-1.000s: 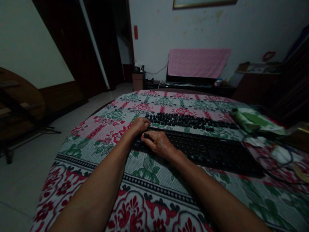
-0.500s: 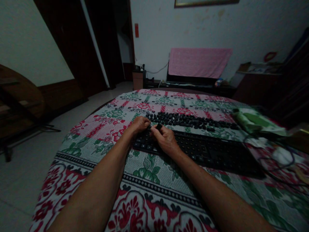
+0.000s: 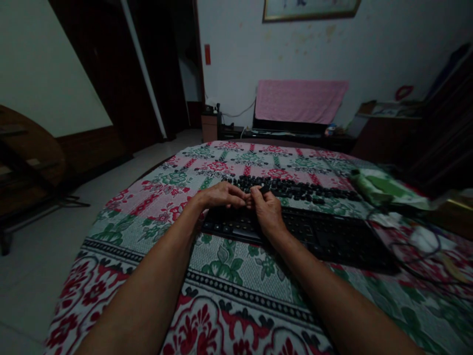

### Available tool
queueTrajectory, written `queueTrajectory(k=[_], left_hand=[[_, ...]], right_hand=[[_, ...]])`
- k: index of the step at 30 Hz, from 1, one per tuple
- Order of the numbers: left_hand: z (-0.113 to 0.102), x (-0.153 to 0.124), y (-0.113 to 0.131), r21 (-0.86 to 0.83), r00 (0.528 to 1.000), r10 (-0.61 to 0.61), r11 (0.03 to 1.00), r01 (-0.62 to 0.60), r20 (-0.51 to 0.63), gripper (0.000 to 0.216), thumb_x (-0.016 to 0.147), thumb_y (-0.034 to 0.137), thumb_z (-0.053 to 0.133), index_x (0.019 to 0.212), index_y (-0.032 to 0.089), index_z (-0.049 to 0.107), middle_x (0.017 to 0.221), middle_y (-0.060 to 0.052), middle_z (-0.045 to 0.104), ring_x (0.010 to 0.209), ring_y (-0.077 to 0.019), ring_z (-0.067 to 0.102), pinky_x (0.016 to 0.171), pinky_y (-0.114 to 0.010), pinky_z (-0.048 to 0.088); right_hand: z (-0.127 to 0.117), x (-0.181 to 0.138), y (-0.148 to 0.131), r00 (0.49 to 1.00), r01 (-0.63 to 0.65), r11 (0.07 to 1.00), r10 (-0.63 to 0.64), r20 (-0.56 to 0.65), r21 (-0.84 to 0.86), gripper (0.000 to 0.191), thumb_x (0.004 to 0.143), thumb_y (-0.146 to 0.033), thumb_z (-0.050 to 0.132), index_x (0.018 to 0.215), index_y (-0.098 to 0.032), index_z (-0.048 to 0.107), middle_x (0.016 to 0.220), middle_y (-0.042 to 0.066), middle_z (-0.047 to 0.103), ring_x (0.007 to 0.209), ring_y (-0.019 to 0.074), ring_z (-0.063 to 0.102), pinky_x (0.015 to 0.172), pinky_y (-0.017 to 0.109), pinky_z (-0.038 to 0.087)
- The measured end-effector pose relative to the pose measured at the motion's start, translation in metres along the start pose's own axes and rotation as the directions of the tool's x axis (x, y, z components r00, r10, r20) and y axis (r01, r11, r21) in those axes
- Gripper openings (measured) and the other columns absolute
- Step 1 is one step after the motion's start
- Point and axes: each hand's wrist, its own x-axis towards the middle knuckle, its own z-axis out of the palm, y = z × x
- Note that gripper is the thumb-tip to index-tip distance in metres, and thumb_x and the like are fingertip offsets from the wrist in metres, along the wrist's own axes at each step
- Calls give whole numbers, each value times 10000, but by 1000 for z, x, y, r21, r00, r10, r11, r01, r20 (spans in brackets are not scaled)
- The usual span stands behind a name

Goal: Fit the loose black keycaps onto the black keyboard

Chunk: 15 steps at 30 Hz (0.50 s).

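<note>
The black keyboard (image 3: 343, 236) lies flat on the flowered tablecloth (image 3: 223, 268), and it is the landmark for all places here. Over the left part of the keyboard, near its far edge, the two hands come together with the fingertips touching or almost touching. The left hand (image 3: 223, 195) has its fingers bent and directed to the right; I cannot tell if something is pinched at their tips. The right hand (image 3: 269, 211) has its thumb and fingers closed on a small black piece (image 3: 265, 189), whose dark end comes out above the thumb. Some keys (image 3: 227, 229) sit in place at the near left edge of the keyboard. Just beyond the keyboard, many loose black keycaps (image 3: 295, 190) are spread in a long band. To the right of the keyboard there are a dark cable (image 3: 414, 268) and crumpled white tissue (image 3: 386, 218), and farther beyond its right end is a green and white packet (image 3: 388, 187). Well beyond the keyboard, off the table, hangs a pink towel (image 3: 301, 101)
</note>
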Motion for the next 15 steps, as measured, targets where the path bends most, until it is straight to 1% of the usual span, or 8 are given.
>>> queueTrajectory(k=[4, 8, 12, 14, 15], left_hand=[[4, 4, -5, 52, 998, -49, 997, 51, -36, 203, 677, 313, 634, 797, 164, 702, 645, 13, 618, 581, -81, 513, 521, -192, 384], [4, 4, -7, 133, 994, -78, 987, 87, -72, 233, 697, 381, 627, 752, 164, 694, 592, 16, 590, 535, -76, 490, 479, -186, 365], [1, 4, -11, 166, 997, -61, 984, 69, -54, 268, 682, 421, 642, 674, 155, 678, 548, 16, 580, 494, -75, 479, 450, -189, 347], [-4, 2, -13, 179, 996, -77, 980, 85, -54, 280, 664, 428, 655, 662, 149, 673, 519, 19, 569, 468, -76, 469, 441, -194, 340], [-7, 1, -14, 186, 994, -81, 978, 94, -76, 277, 662, 424, 655, 677, 148, 675, 523, 19, 574, 472, -78, 475, 448, -195, 347]], right_hand=[[1, -1, 0, 1000, -14, 1000, 14, 8, 20, 310, 728, -478, 580, 763, -171, 588, 684, 8, 664, 566, 105, 580, 532, 218, 481], [2, -3, 0, 1000, -5, 1000, 5, 1, -2, 310, 726, -476, 583, 773, -170, 592, 682, 12, 668, 573, 110, 586, 537, 217, 481], [1, -2, 3, 999, -38, 999, 38, 9, 26, 332, 713, -493, 594, 790, -171, 589, 701, 11, 671, 571, 114, 588, 542, 231, 492], [1, -1, 4, 998, -59, 997, 60, -14, 53, 339, 705, -494, 603, 813, -172, 587, 713, 6, 667, 567, 106, 583, 534, 227, 495], [0, 0, 5, 997, -69, 995, 71, -35, 70, 340, 702, -489, 609, 826, -173, 585, 714, 2, 663, 562, 100, 579, 526, 221, 494]])
